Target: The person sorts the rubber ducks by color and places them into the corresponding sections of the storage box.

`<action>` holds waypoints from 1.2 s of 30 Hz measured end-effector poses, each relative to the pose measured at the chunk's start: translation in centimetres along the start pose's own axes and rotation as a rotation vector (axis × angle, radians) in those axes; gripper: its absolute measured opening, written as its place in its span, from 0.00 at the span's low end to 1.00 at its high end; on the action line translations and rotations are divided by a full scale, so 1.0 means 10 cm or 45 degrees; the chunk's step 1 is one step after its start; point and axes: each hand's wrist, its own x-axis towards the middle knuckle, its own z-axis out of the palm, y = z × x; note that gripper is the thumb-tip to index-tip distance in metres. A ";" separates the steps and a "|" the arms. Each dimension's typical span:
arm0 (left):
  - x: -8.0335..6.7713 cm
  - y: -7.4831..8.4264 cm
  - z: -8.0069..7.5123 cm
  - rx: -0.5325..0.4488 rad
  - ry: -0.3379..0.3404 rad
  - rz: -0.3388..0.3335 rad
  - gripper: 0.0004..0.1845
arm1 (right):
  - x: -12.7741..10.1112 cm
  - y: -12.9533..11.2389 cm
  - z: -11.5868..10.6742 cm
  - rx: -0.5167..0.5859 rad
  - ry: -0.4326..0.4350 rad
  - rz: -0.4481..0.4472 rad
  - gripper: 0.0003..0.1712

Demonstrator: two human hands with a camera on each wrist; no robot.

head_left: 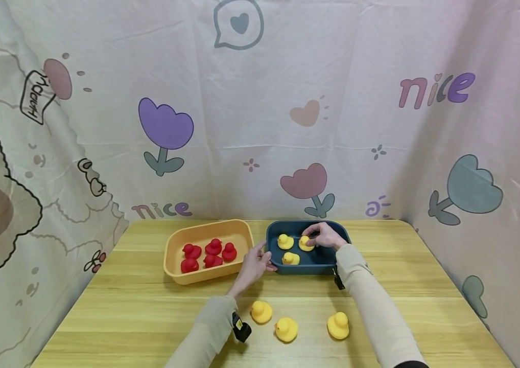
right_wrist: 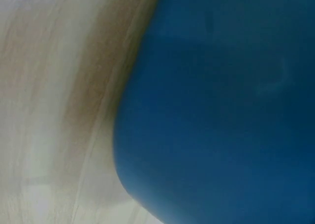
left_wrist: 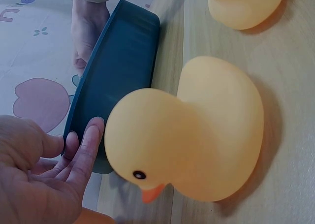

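Note:
My left hand (head_left: pixel 253 263) holds the near left corner of a dark blue tray (head_left: pixel 315 269). In the left wrist view its fingers (left_wrist: pixel 88 145) lie against the tray's outer wall, with another digit at the rim. My right hand (head_left: pixel 326 237) reaches over the tray and pinches a yellow rubber duck (head_left: pixel 305 244) inside it. Two more yellow ducks sit in the tray, one at the back left (head_left: pixel 285 242) and one near the front wall (head_left: pixel 290 258). In the right wrist view a blurred blue wall (right_wrist: pixel 211 125) fills most of the picture; the right hand is out of sight there.
Left of the blue tray stands an orange-yellow tray (head_left: pixel 179 277) with several red ducks (head_left: pixel 213 247). On the wooden table (head_left: pixel 126 317) in front are three yellow ducks: one by the left wrist (head_left: pixel 261 312), a middle one (head_left: pixel 286 329) and a right one (head_left: pixel 338 325). A printed curtain (head_left: pixel 241 128) hangs behind.

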 end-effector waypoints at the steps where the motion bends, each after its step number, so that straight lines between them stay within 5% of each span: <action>1: 0.00 0.00 0.00 -0.001 0.000 -0.003 0.26 | 0.00 0.00 0.00 -0.002 0.001 -0.001 0.16; 26: 0.04 -0.05 0.02 -0.049 0.013 0.003 0.26 | -0.23 -0.19 -0.04 -0.064 0.035 -0.094 0.21; 36: 0.04 -0.04 0.02 -0.050 0.009 0.009 0.26 | -0.61 -0.39 -0.06 -0.107 0.060 -0.332 0.20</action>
